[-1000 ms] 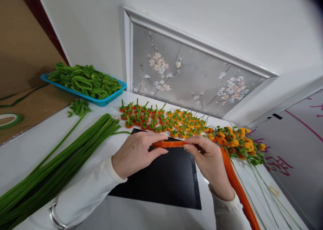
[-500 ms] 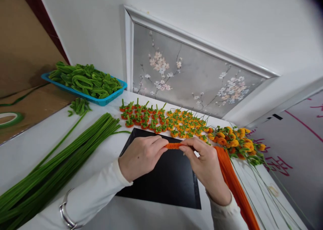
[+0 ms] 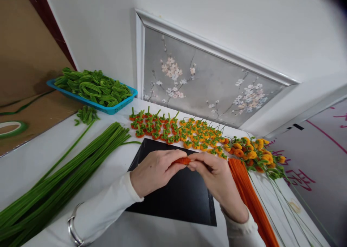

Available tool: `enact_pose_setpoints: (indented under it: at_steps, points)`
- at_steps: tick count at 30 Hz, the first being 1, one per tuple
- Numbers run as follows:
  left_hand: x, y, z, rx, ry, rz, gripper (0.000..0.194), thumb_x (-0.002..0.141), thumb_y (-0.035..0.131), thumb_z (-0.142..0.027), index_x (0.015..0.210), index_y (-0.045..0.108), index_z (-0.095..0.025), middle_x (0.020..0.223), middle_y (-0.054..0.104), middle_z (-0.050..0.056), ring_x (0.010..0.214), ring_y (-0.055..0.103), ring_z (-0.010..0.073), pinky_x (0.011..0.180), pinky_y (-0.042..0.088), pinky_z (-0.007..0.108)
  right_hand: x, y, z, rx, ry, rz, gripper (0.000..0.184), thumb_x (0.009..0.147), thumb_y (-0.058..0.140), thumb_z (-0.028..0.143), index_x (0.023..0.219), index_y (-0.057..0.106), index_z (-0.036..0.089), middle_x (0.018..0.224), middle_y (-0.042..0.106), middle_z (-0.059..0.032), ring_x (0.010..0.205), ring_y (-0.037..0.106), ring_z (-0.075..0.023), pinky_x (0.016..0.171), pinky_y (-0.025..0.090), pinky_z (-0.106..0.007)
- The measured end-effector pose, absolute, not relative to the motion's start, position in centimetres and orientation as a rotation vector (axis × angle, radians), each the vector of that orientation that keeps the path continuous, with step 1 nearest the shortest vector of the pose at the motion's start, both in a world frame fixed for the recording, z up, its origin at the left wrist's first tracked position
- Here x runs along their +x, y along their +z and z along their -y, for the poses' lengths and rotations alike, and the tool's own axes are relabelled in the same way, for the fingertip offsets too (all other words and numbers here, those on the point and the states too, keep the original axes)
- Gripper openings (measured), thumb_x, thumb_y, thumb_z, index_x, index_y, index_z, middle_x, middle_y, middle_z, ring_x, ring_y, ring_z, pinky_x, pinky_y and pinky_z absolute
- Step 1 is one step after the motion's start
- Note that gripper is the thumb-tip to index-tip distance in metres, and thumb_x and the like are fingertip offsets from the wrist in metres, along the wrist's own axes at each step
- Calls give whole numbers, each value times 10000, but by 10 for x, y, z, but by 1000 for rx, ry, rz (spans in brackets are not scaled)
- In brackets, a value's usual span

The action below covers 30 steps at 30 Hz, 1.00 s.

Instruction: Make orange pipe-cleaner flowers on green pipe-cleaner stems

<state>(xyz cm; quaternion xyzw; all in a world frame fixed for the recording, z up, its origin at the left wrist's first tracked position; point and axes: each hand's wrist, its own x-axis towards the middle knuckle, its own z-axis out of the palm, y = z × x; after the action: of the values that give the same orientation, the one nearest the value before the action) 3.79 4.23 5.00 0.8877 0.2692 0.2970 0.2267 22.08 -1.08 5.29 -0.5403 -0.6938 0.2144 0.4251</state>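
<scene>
Between my hands is a coiled orange pipe cleaner (image 3: 182, 161), mostly covered by my fingers. My left hand (image 3: 159, 167) is closed around its left part. The fingertips of my right hand (image 3: 214, 171) pinch its right end, close to the left fingers. Both hands hover over a black rectangular mat (image 3: 176, 200). Just right of my right hand lies a bundle of straight orange pipe cleaners (image 3: 246, 189). Behind the mat stand rows of small orange pumpkins (image 3: 154, 127) and yellow-orange ones (image 3: 200, 133) with green tops.
On the left lie long green pipe cleaners (image 3: 81, 171) and a small green pile (image 3: 86, 115). A blue basket (image 3: 111, 110) holds coiled green pieces. Finished-looking orange flowers on stems (image 3: 252, 153) lie right. Green tape (image 3: 13, 129) rests on cardboard. A framed picture (image 3: 206, 80) leans behind.
My hands have come closer together, and the orange coil between them is now shorter in view and more covered by the left fingers. My right hand has shifted left.
</scene>
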Motion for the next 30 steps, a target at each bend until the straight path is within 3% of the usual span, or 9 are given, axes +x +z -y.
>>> enact_pose_setpoints:
  at_steps: [8,15,24,30]
  points:
    - [37,44,-46,2431,825,-779,230,879,545,-238,1101,599,-209,944,703,6,811,653,154,711,446,235,216,45,10,-1401,408,1762,144,868,539,173,848,681,187,721,701,-8,649,660,-131,619,509,-210]
    - [40,37,-51,2512,721,-767,173,894,507,-211,876,678,-211,741,672,-18,675,609,125,622,389,216,216,35,15,-1434,382,1735,165,882,505,194,853,668,180,681,686,-14,629,657,-135,611,507,-209]
    - [35,21,-66,2430,648,-731,207,876,513,-245,902,714,-205,802,717,8,714,643,142,660,430,210,285,0,36,-1572,556,1333,261,845,561,401,803,636,154,617,623,-24,565,592,-149,544,496,-239]
    - [26,21,-76,2149,661,-885,280,836,555,-362,954,715,-165,716,712,19,609,622,142,569,454,204,305,-20,31,-1648,470,1203,346,857,520,461,803,607,131,620,597,-21,533,555,-135,497,461,-230]
